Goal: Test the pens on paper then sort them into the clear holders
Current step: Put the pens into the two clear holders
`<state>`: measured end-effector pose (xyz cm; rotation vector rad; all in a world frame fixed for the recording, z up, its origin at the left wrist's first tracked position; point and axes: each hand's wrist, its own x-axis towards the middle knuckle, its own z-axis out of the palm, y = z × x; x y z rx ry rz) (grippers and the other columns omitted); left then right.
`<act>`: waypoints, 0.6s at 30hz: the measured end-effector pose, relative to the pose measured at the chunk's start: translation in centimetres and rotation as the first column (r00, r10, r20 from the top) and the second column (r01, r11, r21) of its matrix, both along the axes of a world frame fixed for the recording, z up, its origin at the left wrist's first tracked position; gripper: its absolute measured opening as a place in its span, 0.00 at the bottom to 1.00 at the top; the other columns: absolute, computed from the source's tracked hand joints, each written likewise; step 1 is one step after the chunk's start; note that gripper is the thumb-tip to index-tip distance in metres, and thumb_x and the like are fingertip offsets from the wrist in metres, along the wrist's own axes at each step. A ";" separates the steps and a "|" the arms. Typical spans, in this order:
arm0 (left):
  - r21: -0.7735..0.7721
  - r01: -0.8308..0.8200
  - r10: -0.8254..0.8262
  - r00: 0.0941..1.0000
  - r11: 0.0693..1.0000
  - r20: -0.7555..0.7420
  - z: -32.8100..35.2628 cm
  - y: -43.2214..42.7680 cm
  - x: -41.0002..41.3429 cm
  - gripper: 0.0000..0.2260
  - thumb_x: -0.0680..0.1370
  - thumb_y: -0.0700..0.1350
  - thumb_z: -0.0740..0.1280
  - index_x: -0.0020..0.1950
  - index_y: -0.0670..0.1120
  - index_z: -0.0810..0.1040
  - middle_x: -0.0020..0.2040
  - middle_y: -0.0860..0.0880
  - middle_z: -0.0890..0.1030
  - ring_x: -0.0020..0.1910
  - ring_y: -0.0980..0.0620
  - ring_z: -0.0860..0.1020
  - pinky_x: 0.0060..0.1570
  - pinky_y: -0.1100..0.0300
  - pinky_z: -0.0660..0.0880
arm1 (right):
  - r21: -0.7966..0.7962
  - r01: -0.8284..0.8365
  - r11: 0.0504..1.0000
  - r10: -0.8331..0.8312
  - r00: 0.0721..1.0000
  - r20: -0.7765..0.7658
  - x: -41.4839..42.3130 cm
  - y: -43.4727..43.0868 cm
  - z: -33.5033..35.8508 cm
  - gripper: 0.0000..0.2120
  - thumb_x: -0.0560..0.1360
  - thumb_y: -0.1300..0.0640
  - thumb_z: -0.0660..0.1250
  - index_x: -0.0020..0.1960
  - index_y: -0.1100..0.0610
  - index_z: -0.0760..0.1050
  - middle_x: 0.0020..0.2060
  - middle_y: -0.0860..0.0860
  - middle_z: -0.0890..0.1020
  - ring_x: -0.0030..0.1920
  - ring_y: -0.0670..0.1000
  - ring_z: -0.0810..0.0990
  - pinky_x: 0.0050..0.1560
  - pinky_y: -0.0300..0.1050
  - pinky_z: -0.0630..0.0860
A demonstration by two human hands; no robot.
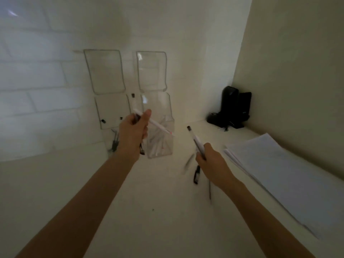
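Note:
My left hand (134,134) grips a white pen with a red tip (160,126), held over the right clear holder (163,144), which contains several white pens. Behind that hand, the left clear holder (112,112) has dark pens at its bottom. My right hand (210,159) is closed on a clear pen with a black cap (194,137), pointing up and to the left. Loose dark pens (197,174) lie on the white table beside my right hand. A stack of white paper (275,170) lies to the right.
Two more clear holders (151,69) hang on the wall above. A black device (232,107) stands in the back right corner. The white table (152,211) extends toward me, with a wall along its right side.

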<state>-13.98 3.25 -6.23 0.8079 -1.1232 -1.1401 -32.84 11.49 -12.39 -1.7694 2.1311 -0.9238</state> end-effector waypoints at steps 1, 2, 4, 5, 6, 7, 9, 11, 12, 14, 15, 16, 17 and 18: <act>-0.043 -0.058 0.059 0.998 0.997 0.013 1.2 -0.7 1.2 0.12 0.74 0.44 0.69 0.34 0.45 0.70 0.23 0.54 0.66 0.21 0.58 0.62 0.21 0.66 0.61 | -0.015 0.002 1.000 -0.001 0.999 0.049 0.2 -0.4 0.2 0.09 0.80 0.55 0.57 0.51 0.61 0.65 0.34 0.53 0.73 0.30 0.50 0.71 0.31 0.46 0.70; -0.082 -0.111 0.114 0.993 0.990 0.034 2.4 -1.3 2.3 0.11 0.74 0.44 0.69 0.34 0.45 0.71 0.24 0.52 0.66 0.21 0.58 0.62 0.21 0.65 0.61 | -0.030 -0.001 1.000 0.003 0.997 0.081 0.4 -0.7 0.3 0.08 0.80 0.55 0.57 0.49 0.61 0.65 0.32 0.53 0.72 0.29 0.49 0.69 0.30 0.45 0.67; -0.147 -0.217 0.228 0.972 0.965 0.060 4.9 -2.1 4.2 0.12 0.74 0.45 0.69 0.33 0.47 0.71 0.27 0.51 0.67 0.22 0.58 0.64 0.22 0.65 0.63 | -0.065 -0.028 0.997 0.035 0.993 0.115 1.0 -1.3 0.7 0.08 0.80 0.56 0.58 0.47 0.60 0.64 0.31 0.52 0.70 0.27 0.48 0.66 0.28 0.43 0.64; -0.178 -0.262 0.276 0.960 0.949 0.057 5.9 -2.6 4.9 0.13 0.74 0.46 0.69 0.32 0.48 0.70 0.27 0.50 0.67 0.24 0.57 0.64 0.23 0.65 0.64 | -0.079 -0.038 0.996 0.047 0.992 0.120 1.3 -1.6 0.9 0.08 0.79 0.56 0.58 0.46 0.60 0.64 0.31 0.52 0.69 0.27 0.48 0.66 0.28 0.42 0.64; -0.209 -0.289 0.306 0.950 0.934 0.055 6.8 -3.0 5.4 0.14 0.74 0.46 0.69 0.31 0.48 0.68 0.28 0.51 0.67 0.25 0.57 0.65 0.24 0.65 0.65 | -0.091 -0.037 0.995 0.048 0.991 0.125 1.5 -1.9 1.1 0.08 0.79 0.56 0.59 0.46 0.60 0.64 0.31 0.52 0.69 0.27 0.48 0.66 0.28 0.43 0.64; -0.235 -0.294 0.317 0.946 0.927 0.068 7.4 -3.4 5.5 0.15 0.74 0.46 0.69 0.31 0.48 0.68 0.28 0.51 0.68 0.25 0.56 0.65 0.26 0.65 0.66 | -0.103 -0.034 0.994 0.048 0.990 0.135 1.7 -2.2 1.2 0.08 0.79 0.56 0.59 0.46 0.60 0.64 0.31 0.52 0.70 0.27 0.49 0.66 0.29 0.43 0.64; -0.271 -0.255 0.309 0.933 0.928 0.182 7.4 -4.4 4.3 0.13 0.73 0.47 0.70 0.33 0.45 0.70 0.28 0.50 0.68 0.27 0.54 0.65 0.29 0.62 0.66 | -0.113 -0.032 0.993 0.050 0.985 0.162 2.0 -2.8 1.6 0.08 0.79 0.56 0.59 0.48 0.61 0.65 0.31 0.52 0.70 0.27 0.49 0.66 0.29 0.43 0.65; -0.268 -0.185 0.272 0.901 0.946 0.339 6.2 -5.4 2.1 0.13 0.72 0.48 0.70 0.38 0.39 0.74 0.29 0.48 0.68 0.30 0.51 0.66 0.33 0.57 0.66 | -0.114 -0.038 0.993 0.057 0.984 0.171 2.2 -3.1 1.8 0.09 0.79 0.55 0.58 0.49 0.62 0.66 0.32 0.52 0.70 0.28 0.48 0.67 0.29 0.41 0.65; -0.229 -0.144 0.228 0.888 0.963 0.400 5.5 -5.9 1.2 0.14 0.72 0.50 0.71 0.41 0.39 0.74 0.31 0.47 0.68 0.31 0.51 0.67 0.35 0.55 0.67 | -0.114 -0.041 0.993 0.060 0.984 0.170 2.2 -3.2 1.9 0.09 0.79 0.55 0.58 0.49 0.62 0.66 0.32 0.52 0.70 0.28 0.48 0.66 0.29 0.40 0.64; -0.107 -0.091 0.131 0.871 0.990 0.473 4.4 -6.1 0.1 0.20 0.71 0.55 0.71 0.51 0.40 0.73 0.37 0.48 0.72 0.36 0.51 0.70 0.39 0.54 0.70 | -0.118 -0.042 0.992 0.063 0.981 0.182 2.2 -3.4 2.2 0.09 0.80 0.56 0.58 0.47 0.62 0.65 0.31 0.52 0.69 0.28 0.48 0.65 0.27 0.38 0.62; -0.056 -0.092 0.108 0.871 0.994 0.479 3.9 -6.0 -0.2 0.26 0.70 0.58 0.70 0.56 0.41 0.72 0.41 0.48 0.73 0.39 0.51 0.71 0.42 0.54 0.71 | -0.121 -0.044 0.992 0.070 0.973 0.220 2.1 -3.5 2.3 0.09 0.79 0.56 0.58 0.46 0.61 0.64 0.31 0.52 0.68 0.28 0.48 0.65 0.27 0.38 0.63; -0.038 -0.098 0.104 0.879 0.994 0.466 3.6 -5.7 -0.2 0.29 0.69 0.61 0.69 0.60 0.41 0.70 0.43 0.48 0.73 0.40 0.52 0.72 0.42 0.55 0.71 | -0.124 -0.055 0.991 0.090 0.951 0.296 2.1 -3.5 2.5 0.09 0.79 0.56 0.59 0.45 0.60 0.64 0.32 0.53 0.68 0.28 0.48 0.65 0.28 0.39 0.65; -0.056 -0.092 0.107 0.888 0.994 0.447 3.2 -5.3 -0.2 0.29 0.69 0.62 0.68 0.59 0.43 0.70 0.43 0.49 0.73 0.38 0.52 0.72 0.41 0.56 0.72 | -0.132 -0.072 0.989 0.120 0.908 0.402 2.2 -3.5 2.8 0.09 0.79 0.56 0.59 0.44 0.60 0.64 0.32 0.54 0.68 0.29 0.49 0.66 0.29 0.40 0.67; -0.080 -0.061 0.090 0.894 0.995 0.440 2.9 -4.7 -0.1 0.26 0.69 0.62 0.68 0.57 0.44 0.71 0.41 0.50 0.73 0.36 0.53 0.71 0.39 0.57 0.72 | -0.140 -0.095 0.986 0.154 0.843 0.515 2.4 -3.4 3.1 0.08 0.80 0.57 0.59 0.45 0.59 0.64 0.32 0.54 0.69 0.28 0.49 0.68 0.29 0.42 0.68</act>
